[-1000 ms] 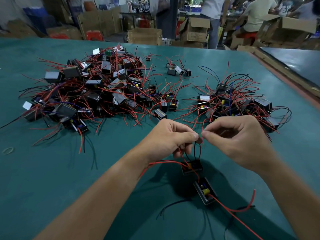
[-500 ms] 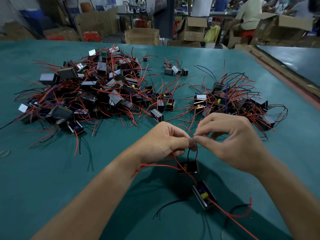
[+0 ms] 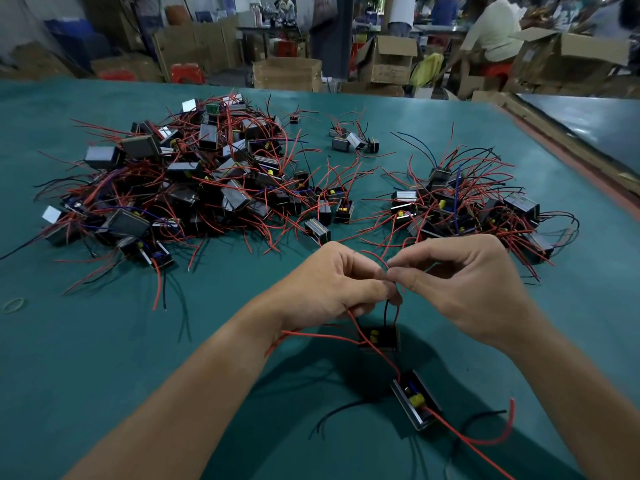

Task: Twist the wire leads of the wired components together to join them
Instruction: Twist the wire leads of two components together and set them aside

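Head view shows the left hand (image 3: 332,285) and the right hand (image 3: 467,289) meeting fingertip to fingertip, both pinching the wire leads (image 3: 386,311). From the pinch the leads run almost straight down, toward the person, to two components on the table (image 3: 104,358). The first component (image 3: 379,338) lies directly under the pinch. The second component (image 3: 415,400) lies nearer the right arm. Beyond the hands are two big piles (image 3: 194,188) and one small group (image 3: 353,140), too tangled to count.

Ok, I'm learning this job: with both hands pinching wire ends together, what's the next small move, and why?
Probably roll a twist with the right hand: it and the left hand pinch the thin red and black wire leads where they meet, above a small black boxy component on the green table.
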The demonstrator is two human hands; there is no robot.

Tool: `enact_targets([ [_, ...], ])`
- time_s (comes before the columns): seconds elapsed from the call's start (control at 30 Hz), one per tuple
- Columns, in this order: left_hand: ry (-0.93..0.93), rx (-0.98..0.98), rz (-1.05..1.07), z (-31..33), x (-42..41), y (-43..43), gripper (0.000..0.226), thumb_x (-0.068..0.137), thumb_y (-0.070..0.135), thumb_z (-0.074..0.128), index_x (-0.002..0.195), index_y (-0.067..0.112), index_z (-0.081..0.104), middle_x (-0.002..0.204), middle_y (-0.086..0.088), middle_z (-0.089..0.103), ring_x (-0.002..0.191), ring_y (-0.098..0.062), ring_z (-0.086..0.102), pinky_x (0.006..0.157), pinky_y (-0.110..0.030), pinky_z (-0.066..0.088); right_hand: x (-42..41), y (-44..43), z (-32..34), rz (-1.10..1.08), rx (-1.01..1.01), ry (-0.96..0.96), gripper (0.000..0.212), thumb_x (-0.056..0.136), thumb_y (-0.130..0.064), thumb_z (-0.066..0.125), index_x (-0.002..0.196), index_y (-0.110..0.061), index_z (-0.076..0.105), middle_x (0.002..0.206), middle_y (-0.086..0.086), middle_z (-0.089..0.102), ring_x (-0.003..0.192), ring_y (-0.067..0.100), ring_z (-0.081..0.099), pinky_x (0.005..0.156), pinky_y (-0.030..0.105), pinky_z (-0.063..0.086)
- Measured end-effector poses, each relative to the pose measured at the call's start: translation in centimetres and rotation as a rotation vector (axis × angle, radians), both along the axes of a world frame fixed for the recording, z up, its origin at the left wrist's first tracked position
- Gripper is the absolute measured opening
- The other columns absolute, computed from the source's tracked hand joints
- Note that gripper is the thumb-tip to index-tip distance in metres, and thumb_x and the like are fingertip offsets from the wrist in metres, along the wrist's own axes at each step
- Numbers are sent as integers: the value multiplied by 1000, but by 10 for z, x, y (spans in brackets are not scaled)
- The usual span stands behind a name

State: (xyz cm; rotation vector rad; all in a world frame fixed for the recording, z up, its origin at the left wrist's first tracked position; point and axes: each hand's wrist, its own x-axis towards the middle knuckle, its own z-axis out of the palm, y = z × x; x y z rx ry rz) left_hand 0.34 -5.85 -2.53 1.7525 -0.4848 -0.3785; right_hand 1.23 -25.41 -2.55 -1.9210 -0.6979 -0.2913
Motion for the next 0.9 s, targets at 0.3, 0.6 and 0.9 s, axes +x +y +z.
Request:
enact_targets([
  [0.3, 6, 2, 75, -4, 2, -3, 19, 96, 9, 58, 86, 0, 71, 45, 10, 48, 43, -5, 31, 42, -17, 26, 0, -6, 6, 43, -269, -1, 14, 82, -3, 74, 85, -15, 79, 75, -7, 71, 72, 15, 67, 67, 36, 53],
  [0.6, -119, 57, 123, -4, -2, -7, 18, 92, 4, 64, 76, 1, 72, 46, 11, 47, 44, -2, 36, 45, -17, 30, -3, -6, 13, -1, -306, 189, 25, 86, -12, 71, 63, -21, 70, 59, -6, 65, 54, 5, 54, 56, 22, 45],
  [0.9, -180, 65, 73, -5, -4, -9, 18, 91, 4, 65, 74, 1, 71, 50, 7, 50, 46, -5, 41, 46, -18, 35, -3, -8, 21, 104, -113, 639, 33, 87, -1, 64, 57, -14, 68, 52, 3, 57, 49, 10, 50, 48, 20, 41],
])
